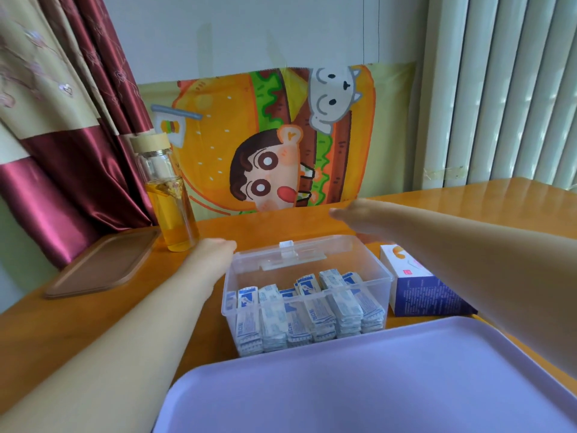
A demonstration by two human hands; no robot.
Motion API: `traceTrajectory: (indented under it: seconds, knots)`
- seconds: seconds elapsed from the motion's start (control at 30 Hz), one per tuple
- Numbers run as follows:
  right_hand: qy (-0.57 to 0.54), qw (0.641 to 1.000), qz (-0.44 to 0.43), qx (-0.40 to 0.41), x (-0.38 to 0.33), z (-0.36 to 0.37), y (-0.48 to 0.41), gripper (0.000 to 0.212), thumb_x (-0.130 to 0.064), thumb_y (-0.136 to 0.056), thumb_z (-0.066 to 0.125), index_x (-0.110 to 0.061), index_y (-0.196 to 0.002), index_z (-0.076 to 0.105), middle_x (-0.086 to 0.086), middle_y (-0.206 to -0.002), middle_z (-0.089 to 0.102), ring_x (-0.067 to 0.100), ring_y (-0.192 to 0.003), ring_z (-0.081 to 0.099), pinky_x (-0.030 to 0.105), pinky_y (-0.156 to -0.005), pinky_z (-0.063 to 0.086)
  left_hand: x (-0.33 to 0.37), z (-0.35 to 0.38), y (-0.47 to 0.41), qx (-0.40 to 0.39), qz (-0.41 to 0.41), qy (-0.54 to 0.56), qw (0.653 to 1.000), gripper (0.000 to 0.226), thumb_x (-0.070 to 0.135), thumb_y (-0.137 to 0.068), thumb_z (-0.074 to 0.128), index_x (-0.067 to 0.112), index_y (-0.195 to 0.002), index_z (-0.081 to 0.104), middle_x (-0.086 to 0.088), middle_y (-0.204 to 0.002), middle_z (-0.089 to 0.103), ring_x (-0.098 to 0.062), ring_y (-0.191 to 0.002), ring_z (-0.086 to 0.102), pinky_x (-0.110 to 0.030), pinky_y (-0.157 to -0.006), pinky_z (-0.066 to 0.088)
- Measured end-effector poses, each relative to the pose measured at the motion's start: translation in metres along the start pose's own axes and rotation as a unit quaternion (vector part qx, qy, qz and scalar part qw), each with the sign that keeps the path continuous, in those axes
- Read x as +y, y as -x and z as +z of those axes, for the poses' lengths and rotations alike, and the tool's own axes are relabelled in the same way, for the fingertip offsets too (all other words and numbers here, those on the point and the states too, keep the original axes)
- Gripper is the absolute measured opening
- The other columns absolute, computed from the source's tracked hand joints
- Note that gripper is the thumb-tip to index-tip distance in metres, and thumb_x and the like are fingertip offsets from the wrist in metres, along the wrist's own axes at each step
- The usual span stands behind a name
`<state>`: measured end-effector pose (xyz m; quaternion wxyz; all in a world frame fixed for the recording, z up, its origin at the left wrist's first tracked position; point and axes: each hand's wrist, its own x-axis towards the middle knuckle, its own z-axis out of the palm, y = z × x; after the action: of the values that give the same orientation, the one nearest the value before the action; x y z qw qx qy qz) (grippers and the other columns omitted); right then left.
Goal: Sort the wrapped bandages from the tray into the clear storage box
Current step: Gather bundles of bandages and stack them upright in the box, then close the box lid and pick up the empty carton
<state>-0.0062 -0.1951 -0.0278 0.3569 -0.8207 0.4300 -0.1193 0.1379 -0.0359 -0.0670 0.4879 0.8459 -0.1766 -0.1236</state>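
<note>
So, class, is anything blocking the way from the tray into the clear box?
Nothing visible. The box sits right behind the tray, lid apparently swung back; left hand and right hand are near its far side.

Wrapped bandages [307, 310] (white, blue print) stand packed in the clear box [379, 276], beyond the lilac tray [343, 385].

Free room above clear storage box [229, 274] — bottle [171, 207] left, carton [418, 287] right.

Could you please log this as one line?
tray: looks bare | bandages: in clear box | left hand, right hand: at box's rear
</note>
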Motion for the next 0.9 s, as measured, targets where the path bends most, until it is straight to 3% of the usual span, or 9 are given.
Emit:
traceTrajectory:
  seconds: [0.1,0.17,0.27,0.33,0.43,0.53,0.6,0.77,0.9]
  knots:
    - [-0.01,0.998,0.02,-0.052,0.002,0.007,-0.014,0.062,-0.046,-0.099,0.033,-0.01,-0.148,0.022,0.015,-0.153,0.024,0.034,-0.137,0.03,0.044,-0.111,0.031,-0.008,0.002,-0.003,-0.065,-0.112,0.071,0.989,0.047,0.037,-0.096,0.049,0.012,-0.135,0.045,-0.014,-0.13,0.054,-0.032,-0.113,0.056,-0.044,-0.094,0.047]
    - [-0.022,0.997,0.033,-0.061,-0.001,0.007,-0.021,0.062,-0.046,-0.099,0.032,-0.01,-0.148,0.02,0.015,-0.154,0.02,0.034,-0.139,0.026,0.047,-0.113,0.028,-0.007,0.003,-0.005,-0.109,-0.154,0.116,0.975,0.05,0.043,-0.096,0.047,0.012,-0.134,0.045,-0.017,-0.118,0.062,-0.031,-0.1,0.062,-0.043,-0.078,0.053]
    - [-0.002,0.996,0.042,-0.078,-0.001,0.008,-0.028,0.062,-0.047,-0.099,0.029,-0.009,-0.148,0.02,0.015,-0.154,0.021,0.03,-0.14,0.027,0.044,-0.114,0.026,-0.006,0.006,-0.01,-0.127,-0.173,0.173,0.961,0.048,0.046,-0.096,0.042,0.01,-0.128,0.045,-0.016,-0.107,0.068,-0.027,-0.084,0.066,-0.04,-0.057,0.051]
    - [0.0,0.994,0.067,-0.09,0.002,0.012,-0.034,0.065,-0.053,-0.096,0.031,-0.013,-0.147,0.022,0.019,-0.144,0.04,0.032,-0.128,0.046,0.044,-0.109,0.036,-0.006,0.007,-0.011,-0.125,-0.168,0.177,0.962,0.045,0.044,-0.096,0.044,0.013,-0.129,0.049,-0.013,-0.104,0.069,-0.024,-0.081,0.067,-0.038,-0.054,0.05]
    - [-0.001,0.989,0.096,-0.113,0.005,0.021,-0.035,0.07,-0.058,-0.093,0.033,-0.016,-0.147,0.021,0.021,-0.123,0.059,0.031,-0.103,0.065,0.045,-0.097,0.048,-0.007,0.007,-0.012,-0.117,-0.139,0.156,0.971,0.035,0.036,-0.095,0.051,0.015,-0.122,0.053,-0.011,-0.103,0.068,-0.023,-0.085,0.067,-0.039,-0.065,0.053]
    - [-0.032,0.994,0.07,-0.075,0.006,0.024,-0.037,0.065,-0.052,-0.095,0.039,-0.013,-0.145,0.027,0.014,-0.144,0.041,0.029,-0.107,0.062,0.044,-0.097,0.048,-0.011,0.007,-0.015,-0.094,-0.093,0.124,0.984,0.041,0.037,-0.089,0.06,0.011,-0.121,0.054,-0.012,-0.111,0.065,-0.025,-0.1,0.064,-0.043,-0.091,0.05]
    - [-0.088,0.994,0.043,-0.051,0.005,0.022,-0.036,0.062,-0.05,-0.095,0.041,-0.012,-0.142,0.033,0.013,-0.141,0.045,0.029,-0.114,0.055,0.043,-0.094,0.048,-0.011,0.008,-0.018,-0.063,-0.049,0.094,0.992,0.058,0.045,-0.084,0.063,0.014,-0.132,0.05,-0.009,-0.13,0.057,-0.028,-0.117,0.055,-0.046,-0.101,0.044]
    - [-0.201,0.98,-0.012,-0.011,-0.006,0.008,-0.035,0.068,-0.063,-0.091,0.031,-0.017,-0.141,0.037,0.016,-0.122,0.057,0.031,-0.104,0.056,0.039,-0.086,0.043,0.0,0.006,-0.011,-0.025,0.072,0.121,0.99,0.095,0.078,-0.061,0.047,0.026,-0.14,0.037,0.001,-0.135,0.053,-0.021,-0.121,0.051,-0.044,-0.101,0.041]
    - [-0.263,0.962,-0.051,0.054,-0.009,-0.005,-0.033,0.07,-0.07,-0.086,0.03,-0.022,-0.133,0.049,0.012,-0.105,0.065,0.027,-0.092,0.06,0.044,-0.095,0.043,0.018,-0.003,-0.011,0.021,0.14,0.209,0.968,0.063,0.062,-0.092,0.03,0.021,-0.138,0.04,-0.002,-0.123,0.06,-0.018,-0.113,0.053,-0.037,-0.096,0.037]
